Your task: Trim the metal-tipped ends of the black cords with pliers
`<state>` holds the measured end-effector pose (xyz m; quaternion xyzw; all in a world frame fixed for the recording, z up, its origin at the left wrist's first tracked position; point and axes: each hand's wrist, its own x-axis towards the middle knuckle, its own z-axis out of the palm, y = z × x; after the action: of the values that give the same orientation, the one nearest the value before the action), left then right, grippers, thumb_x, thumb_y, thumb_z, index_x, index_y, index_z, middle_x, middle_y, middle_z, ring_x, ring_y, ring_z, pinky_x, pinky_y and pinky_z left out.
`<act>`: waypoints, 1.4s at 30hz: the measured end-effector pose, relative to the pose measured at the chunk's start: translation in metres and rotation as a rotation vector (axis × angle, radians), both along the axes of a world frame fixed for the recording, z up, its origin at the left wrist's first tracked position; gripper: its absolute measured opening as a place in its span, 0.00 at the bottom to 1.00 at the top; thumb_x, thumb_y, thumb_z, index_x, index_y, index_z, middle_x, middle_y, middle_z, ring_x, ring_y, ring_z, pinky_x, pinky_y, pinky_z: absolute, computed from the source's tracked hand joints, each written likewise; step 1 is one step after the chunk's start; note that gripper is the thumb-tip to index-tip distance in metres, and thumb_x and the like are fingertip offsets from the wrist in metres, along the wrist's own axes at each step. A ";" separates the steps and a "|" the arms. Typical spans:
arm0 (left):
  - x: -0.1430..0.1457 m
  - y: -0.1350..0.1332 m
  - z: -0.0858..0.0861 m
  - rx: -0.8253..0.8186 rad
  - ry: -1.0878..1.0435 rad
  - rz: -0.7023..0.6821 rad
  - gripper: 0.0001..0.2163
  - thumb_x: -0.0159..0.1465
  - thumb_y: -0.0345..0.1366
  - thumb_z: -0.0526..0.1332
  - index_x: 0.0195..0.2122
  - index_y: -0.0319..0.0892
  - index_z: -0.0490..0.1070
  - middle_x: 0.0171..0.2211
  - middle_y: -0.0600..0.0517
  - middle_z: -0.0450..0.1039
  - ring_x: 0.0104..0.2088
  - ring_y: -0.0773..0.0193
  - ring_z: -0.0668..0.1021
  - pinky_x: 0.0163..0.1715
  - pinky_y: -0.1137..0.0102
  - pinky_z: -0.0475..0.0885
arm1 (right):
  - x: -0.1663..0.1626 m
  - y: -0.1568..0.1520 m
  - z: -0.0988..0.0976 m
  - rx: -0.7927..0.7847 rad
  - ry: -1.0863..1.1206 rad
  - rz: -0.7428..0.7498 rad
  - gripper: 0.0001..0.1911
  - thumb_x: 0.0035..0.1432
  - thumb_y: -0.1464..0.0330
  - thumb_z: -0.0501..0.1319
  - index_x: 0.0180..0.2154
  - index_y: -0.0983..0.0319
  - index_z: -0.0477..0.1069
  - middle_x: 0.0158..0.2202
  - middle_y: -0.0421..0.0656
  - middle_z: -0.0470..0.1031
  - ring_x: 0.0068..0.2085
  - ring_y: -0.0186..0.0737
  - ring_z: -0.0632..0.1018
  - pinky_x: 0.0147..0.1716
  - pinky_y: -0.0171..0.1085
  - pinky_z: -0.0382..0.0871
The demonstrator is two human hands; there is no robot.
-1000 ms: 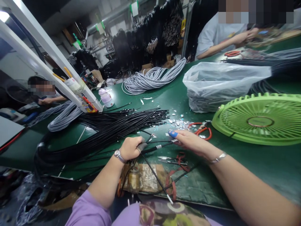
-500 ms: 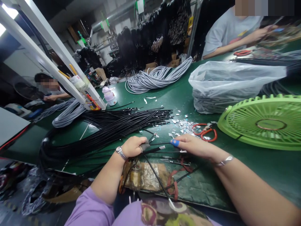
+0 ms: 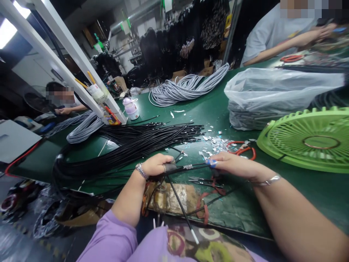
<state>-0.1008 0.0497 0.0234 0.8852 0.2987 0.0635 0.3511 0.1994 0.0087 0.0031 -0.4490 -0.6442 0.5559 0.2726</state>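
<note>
My left hand [image 3: 158, 165], a grey cover on its thumb or finger, is closed around several black cables [image 3: 177, 169]. To its right, my right hand [image 3: 230, 164] pinches the same cables, with blue tape on a fingertip. Between the hands the strands run nearly level, and a pale stripped patch shows on one. Another black cable [image 3: 177, 194] with a white end slants down from my left hand toward my lap. Behind the hands lies a thick bundle of black cables [image 3: 131, 145]. Dark-bladed scissors or snips [image 3: 204, 181] lie below my right hand.
White scraps [image 3: 215, 142] and red-handled scissors [image 3: 241, 149] lie beyond my right hand. A green fan [image 3: 313, 140] and a plastic bag [image 3: 261, 98] stand at right. Grey cable coils [image 3: 185, 89] and a bottle [image 3: 131, 109] sit farther back. Two people work across the table.
My right hand has shifted slightly right and closed on the cables, which now run together between both hands. My left hand has kept its grip. The whole view has moved a little.
</note>
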 end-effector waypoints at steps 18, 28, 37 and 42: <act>0.014 0.014 -0.020 0.641 0.591 0.634 0.12 0.59 0.30 0.58 0.44 0.41 0.71 0.41 0.43 0.73 0.43 0.52 0.75 0.42 0.61 0.70 | -0.004 0.009 -0.007 -0.244 0.563 -0.452 0.13 0.45 0.59 0.66 0.24 0.61 0.67 0.18 0.34 0.56 0.17 0.25 0.50 0.13 0.29 0.37; 0.020 0.010 -0.018 0.547 0.634 0.551 0.10 0.60 0.33 0.56 0.43 0.41 0.68 0.42 0.44 0.71 0.38 0.57 0.78 0.37 0.66 0.70 | -0.014 0.007 -0.011 -0.213 0.522 -0.361 0.18 0.43 0.56 0.69 0.24 0.62 0.67 0.17 0.33 0.57 0.16 0.24 0.52 0.13 0.28 0.39; 0.004 0.009 -0.019 0.320 -0.026 0.669 0.09 0.60 0.43 0.58 0.35 0.43 0.67 0.29 0.51 0.75 0.30 0.63 0.77 0.32 0.69 0.70 | -0.016 0.009 -0.010 -0.186 0.540 -0.445 0.20 0.39 0.55 0.71 0.25 0.62 0.68 0.17 0.33 0.58 0.16 0.23 0.53 0.13 0.27 0.39; 0.000 0.012 -0.019 -0.359 -0.330 0.619 0.23 0.50 0.57 0.63 0.27 0.42 0.60 0.16 0.59 0.63 0.15 0.73 0.66 0.17 0.75 0.63 | -0.017 0.011 -0.013 -0.211 0.491 -0.451 0.20 0.38 0.56 0.71 0.23 0.62 0.66 0.16 0.32 0.58 0.16 0.23 0.53 0.13 0.27 0.40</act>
<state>-0.1007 0.0612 0.0040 0.6557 0.4973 0.2546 0.5079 0.1819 0.0199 -0.0099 -0.4588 -0.3831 0.6365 0.4874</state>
